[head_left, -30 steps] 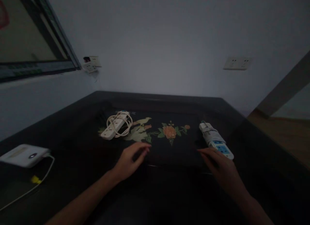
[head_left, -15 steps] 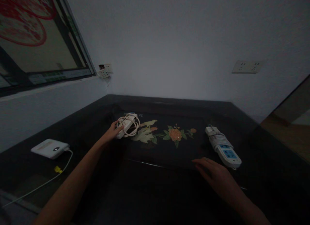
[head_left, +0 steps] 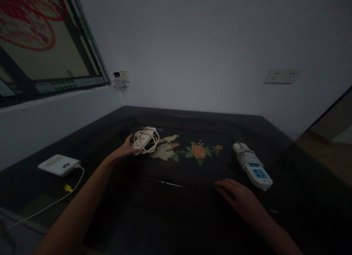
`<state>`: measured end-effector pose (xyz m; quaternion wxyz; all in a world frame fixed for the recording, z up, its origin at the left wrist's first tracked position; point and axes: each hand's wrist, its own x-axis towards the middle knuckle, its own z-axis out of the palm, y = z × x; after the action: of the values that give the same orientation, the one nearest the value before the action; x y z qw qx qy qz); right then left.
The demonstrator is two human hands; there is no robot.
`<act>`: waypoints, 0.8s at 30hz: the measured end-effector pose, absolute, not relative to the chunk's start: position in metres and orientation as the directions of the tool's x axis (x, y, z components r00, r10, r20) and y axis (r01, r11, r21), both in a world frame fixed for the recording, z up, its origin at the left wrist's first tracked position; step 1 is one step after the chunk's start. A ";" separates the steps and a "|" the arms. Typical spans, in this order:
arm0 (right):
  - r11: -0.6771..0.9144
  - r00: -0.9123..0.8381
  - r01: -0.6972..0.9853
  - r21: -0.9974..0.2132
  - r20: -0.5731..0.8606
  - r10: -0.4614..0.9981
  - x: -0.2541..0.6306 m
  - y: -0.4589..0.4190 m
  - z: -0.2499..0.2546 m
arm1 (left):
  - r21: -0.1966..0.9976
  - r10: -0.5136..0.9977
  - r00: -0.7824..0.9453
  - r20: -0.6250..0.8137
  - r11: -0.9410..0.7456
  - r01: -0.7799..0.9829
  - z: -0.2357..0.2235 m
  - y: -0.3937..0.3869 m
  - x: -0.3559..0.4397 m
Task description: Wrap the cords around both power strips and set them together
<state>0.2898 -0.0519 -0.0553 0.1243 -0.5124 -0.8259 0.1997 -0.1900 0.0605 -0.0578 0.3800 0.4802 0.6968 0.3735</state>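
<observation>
My left hand (head_left: 127, 147) is at the near left end of a white power strip (head_left: 143, 139) with its pale cord looped loosely around it. The thumb and fingers are spread apart; the thumb tip is at the strip's lower end, and whether it touches cannot be told. My right hand (head_left: 238, 196) hovers low over or rests on the dark table (head_left: 170, 211), fingers stretched leftward, holding nothing. Just beyond it on the right lies a second power strip (head_left: 257, 174), white with blue socket faces and its grey-white cord wound tightly around its middle.
A white box-shaped device (head_left: 59, 165) with a cable (head_left: 46, 211) and yellow tag (head_left: 68, 188) lies at the left. A flower picture (head_left: 198, 151) decorates the tabletop. Wall sockets (head_left: 282, 76) are at the right, more sockets (head_left: 121, 78) beside the window (head_left: 55, 64).
My left thumb has come off the top of the loosely corded power strip, and that hand has opened. My right hand has shifted slightly left. The view has moved a little.
</observation>
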 end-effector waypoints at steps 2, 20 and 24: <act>0.398 -0.449 0.796 -0.456 -0.005 0.893 0.288 -0.052 -0.053 | 0.887 0.963 -0.224 -0.147 0.229 0.402 -0.061 0.065 -0.190; 0.450 -0.462 0.769 -0.455 0.092 0.882 0.286 -0.054 -0.053 | 0.916 0.965 -0.251 -0.077 0.168 0.365 -0.052 0.059 -0.160; 0.453 -0.466 0.765 -0.458 0.092 0.880 0.286 -0.055 -0.053 | 0.950 0.973 -0.210 -0.093 0.150 0.274 -0.053 0.041 -0.139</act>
<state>0.2860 -0.0546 -0.0530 0.1602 -0.4913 -0.8371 0.1794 -0.1391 0.0409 -0.0530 0.4006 0.4845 0.6437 0.4363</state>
